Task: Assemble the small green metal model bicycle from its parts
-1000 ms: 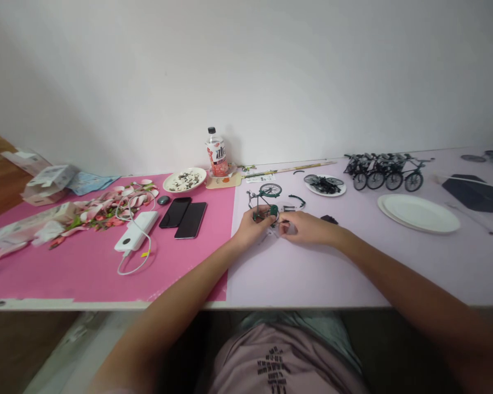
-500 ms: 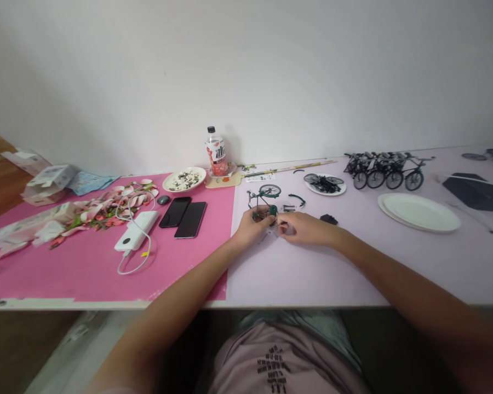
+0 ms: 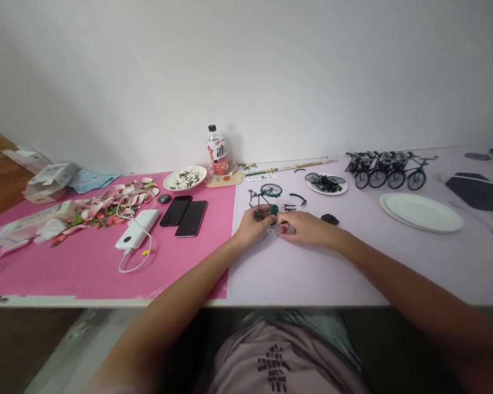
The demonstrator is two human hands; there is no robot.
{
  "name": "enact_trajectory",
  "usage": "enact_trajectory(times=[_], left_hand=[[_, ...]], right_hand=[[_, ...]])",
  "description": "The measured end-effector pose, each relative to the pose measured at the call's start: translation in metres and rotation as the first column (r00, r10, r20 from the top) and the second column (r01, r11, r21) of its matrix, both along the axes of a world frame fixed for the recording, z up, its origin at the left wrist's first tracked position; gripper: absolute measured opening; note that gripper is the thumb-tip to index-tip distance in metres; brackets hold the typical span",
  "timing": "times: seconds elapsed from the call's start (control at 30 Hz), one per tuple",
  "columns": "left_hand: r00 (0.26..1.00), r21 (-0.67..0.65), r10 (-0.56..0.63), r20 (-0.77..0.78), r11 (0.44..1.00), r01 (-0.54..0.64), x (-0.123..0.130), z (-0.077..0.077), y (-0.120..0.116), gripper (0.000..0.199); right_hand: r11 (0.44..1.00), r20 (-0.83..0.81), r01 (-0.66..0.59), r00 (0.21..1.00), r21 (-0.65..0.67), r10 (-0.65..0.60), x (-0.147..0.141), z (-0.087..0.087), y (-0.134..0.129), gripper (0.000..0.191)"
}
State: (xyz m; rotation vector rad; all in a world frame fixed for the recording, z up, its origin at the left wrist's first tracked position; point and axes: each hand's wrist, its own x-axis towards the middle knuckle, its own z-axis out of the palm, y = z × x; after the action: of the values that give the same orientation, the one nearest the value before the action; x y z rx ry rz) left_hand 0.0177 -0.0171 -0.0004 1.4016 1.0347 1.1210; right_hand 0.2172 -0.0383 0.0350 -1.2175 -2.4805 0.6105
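My left hand [image 3: 252, 225] grips a dark green model bicycle [image 3: 271, 190], one wheel of which points away from me. Fingers of my right hand [image 3: 298, 227] are pinched together at the near end of the bicycle, touching it or a small part there; what they hold is too small to make out. Just beyond my hands lie a curved dark piece [image 3: 298, 197] and some small dark parts [image 3: 290, 207]. To the right of my right hand is a small black object [image 3: 330, 219].
Assembled model bicycles [image 3: 384, 171] stand at the back right, near a plate of black parts [image 3: 326, 184] and stacked white plates [image 3: 423, 212]. On the left are two phones [image 3: 191, 218], a power bank [image 3: 137, 230], petals [image 3: 107, 208], a bowl [image 3: 184, 179] and a bottle [image 3: 217, 150].
The whole view has shifted very slightly. Both hands stay at the bicycle in nearly the same pose.
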Motion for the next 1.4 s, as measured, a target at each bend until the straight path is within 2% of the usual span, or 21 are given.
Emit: enact_trajectory(times=[0.3,0.73,1.0,1.2,1.4], left_hand=[[1.0,0.026,-0.022,-0.015,0.999,0.023,0.0,-0.002,0.001,0.03],[0.998,0.046,-0.057,-0.036,0.997,0.059,-0.001,-0.001,0.001,0.03],[0.995,0.011,-0.076,-0.058,0.997,0.077,-0.001,0.001,-0.001,0.035],[0.992,0.036,-0.104,-0.075,0.994,0.107,0.0,0.004,-0.005,0.028],[0.99,0.04,-0.11,-0.087,0.993,0.114,0.0,0.004,-0.005,0.028]], right_hand=[[1.0,-0.007,-0.01,1.0,-0.003,0.01,-0.001,-0.006,0.002,0.007],[0.997,-0.027,-0.056,0.998,-0.052,0.055,0.002,-0.004,0.002,0.009],[0.998,0.014,-0.039,0.999,-0.042,0.039,0.003,0.003,0.001,0.009],[0.998,0.036,-0.028,0.999,-0.05,0.03,0.003,0.004,0.002,0.005],[0.999,0.046,-0.027,0.999,-0.029,0.028,0.001,0.004,0.001,0.009]])
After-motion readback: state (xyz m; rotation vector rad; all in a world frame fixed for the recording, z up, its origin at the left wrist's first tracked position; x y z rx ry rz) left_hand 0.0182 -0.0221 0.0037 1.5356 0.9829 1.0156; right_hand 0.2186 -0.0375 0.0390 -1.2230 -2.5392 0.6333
